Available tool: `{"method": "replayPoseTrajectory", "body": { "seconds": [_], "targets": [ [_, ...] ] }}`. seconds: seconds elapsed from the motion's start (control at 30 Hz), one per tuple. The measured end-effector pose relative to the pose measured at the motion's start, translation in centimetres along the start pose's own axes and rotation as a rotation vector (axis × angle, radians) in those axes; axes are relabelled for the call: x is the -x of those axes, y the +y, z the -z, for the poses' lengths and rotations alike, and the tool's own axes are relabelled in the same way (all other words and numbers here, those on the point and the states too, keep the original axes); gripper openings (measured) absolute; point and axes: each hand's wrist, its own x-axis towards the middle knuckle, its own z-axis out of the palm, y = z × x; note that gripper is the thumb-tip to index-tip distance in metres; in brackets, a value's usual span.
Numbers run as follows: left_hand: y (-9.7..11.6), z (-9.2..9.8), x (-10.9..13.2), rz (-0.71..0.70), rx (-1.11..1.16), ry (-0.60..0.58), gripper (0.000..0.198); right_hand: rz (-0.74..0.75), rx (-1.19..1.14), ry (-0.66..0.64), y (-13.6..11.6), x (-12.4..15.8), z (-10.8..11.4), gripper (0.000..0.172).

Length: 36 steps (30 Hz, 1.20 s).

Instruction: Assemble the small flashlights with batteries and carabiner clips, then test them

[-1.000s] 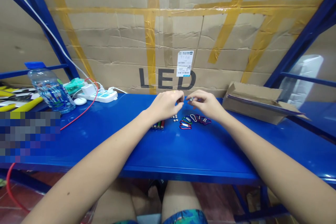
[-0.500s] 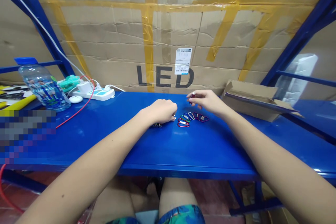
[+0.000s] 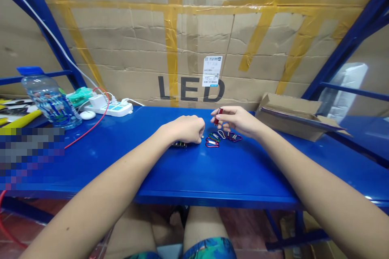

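Here, the right hand [image 3: 235, 120] pinches a red piece [image 3: 218, 116] — tubular, perhaps.

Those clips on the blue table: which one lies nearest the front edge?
The bright red clip, at the near left end of the arc; the other clips lie farther back.

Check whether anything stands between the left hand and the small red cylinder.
Nothing visible stands between the left hand and the small red cylinder in the right hand; a narrow gap shows there. The carabiners lie outside it, lower in the view.
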Motion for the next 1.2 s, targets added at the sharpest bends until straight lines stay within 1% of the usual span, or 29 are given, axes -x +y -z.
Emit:
{"method": "replayPoseTrajectory", "body": {
  "seconds": [0.03,0.07,0.1,0.2,0.23,0.27,0.37,0.47,0.6,0.73,0.83,0.93,1.0,1.1,1.13,1.17,1.2],
  "targets": [
    [-0.1,0.2,0.0,0.011,0.026,0.027,0.005,-0.028,-0.015,0.013,-0.2,0.0,0.0,0.031],
    [-0.2,0.3,-0.1,0.026,0.048,0.082,0.006,-0.042,-0.010,0.031,-0.4,0.1,0.1,0.032],
    [-0.4,0.4,-0.2,0.044,0.067,0.161,0.007,-0.048,0.001,0.047,-0.5,0.1,0.1,0.031],
    [-0.8,0.3,-0.8,0.090,0.122,0.448,0.013,-0.044,0.051,0.071,-0.8,0.1,0.0,0.025],
    [-1.0,0.1,-1.1,0.087,0.150,0.512,0.014,-0.043,0.072,0.069,-0.9,0.1,0.0,0.024],
    [-1.0,-0.1,-1.3,0.076,0.182,0.554,0.014,-0.039,0.104,0.067,-0.8,0.1,-0.2,0.023],
    [-1.0,-0.9,-1.8,-0.001,0.247,0.627,0.014,0.005,0.191,0.059,-0.7,0.1,-0.5,0.022],
    [-0.7,-1.6,-2.0,-0.061,0.239,0.693,0.014,0.090,0.287,0.059,-0.3,0.1,-0.7,0.018],
    [-0.4,-2.3,-2.2,-0.144,0.165,0.703,0.015,0.209,0.392,0.079,0.1,0.0,-0.7,0.015],
    [-0.4,-3.1,-2.6,-0.219,0.084,0.700,0.016,0.281,0.414,0.083,0.4,-0.1,-0.7,0.013],
    [-0.4,-3.3,-2.7,-0.258,0.052,0.701,0.020,0.258,0.365,0.087,0.3,-0.1,-1.0,0.013],
    [-0.3,-3.1,-2.5,-0.273,0.036,0.678,0.023,0.201,0.267,0.066,0.1,0.0,-1.2,0.015],
    [-0.3,-2.7,-2.3,-0.251,0.031,0.669,0.023,0.180,0.242,0.067,0.0,0.1,-1.2,0.016],
    [-0.4,-1.9,-1.8,-0.143,0.017,0.671,0.022,0.168,0.272,0.105,0.2,0.1,-1.0,0.018],
    [-0.5,-1.6,-1.7,-0.101,0.002,0.651,0.022,0.171,0.290,0.120,0.3,0.0,-0.9,0.018],
    [-0.6,-1.3,-1.5,-0.071,-0.017,0.607,0.021,0.178,0.309,0.133,0.4,0.0,-0.8,0.019],
    [-0.6,-1.1,-1.4,-0.061,-0.038,0.538,0.021,0.185,0.329,0.140,0.5,-0.1,-0.8,0.021]
  ]
}}
